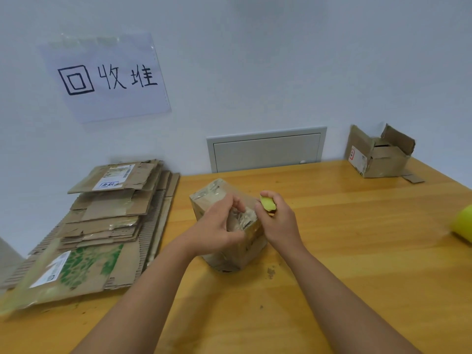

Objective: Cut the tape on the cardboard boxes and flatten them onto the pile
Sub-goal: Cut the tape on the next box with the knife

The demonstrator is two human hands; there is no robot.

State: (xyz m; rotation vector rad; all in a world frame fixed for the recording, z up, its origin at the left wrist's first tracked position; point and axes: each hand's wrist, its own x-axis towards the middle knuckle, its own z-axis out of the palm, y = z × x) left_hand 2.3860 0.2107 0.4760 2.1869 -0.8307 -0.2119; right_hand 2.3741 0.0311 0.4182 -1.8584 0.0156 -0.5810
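Note:
A small cardboard box wrapped in clear tape stands in the middle of the wooden table. My left hand grips its near top edge, fingers curled over the taped seam. My right hand holds a yellow-green cutter against the box's top right corner; its blade is hidden. The pile of flattened cardboard lies at the left of the table against the wall.
Another opened cardboard box sits at the far right corner, with a cardboard scrap beside it. A yellow-green object shows at the right edge. A paper sign hangs on the wall. Small cardboard crumbs lie near the box.

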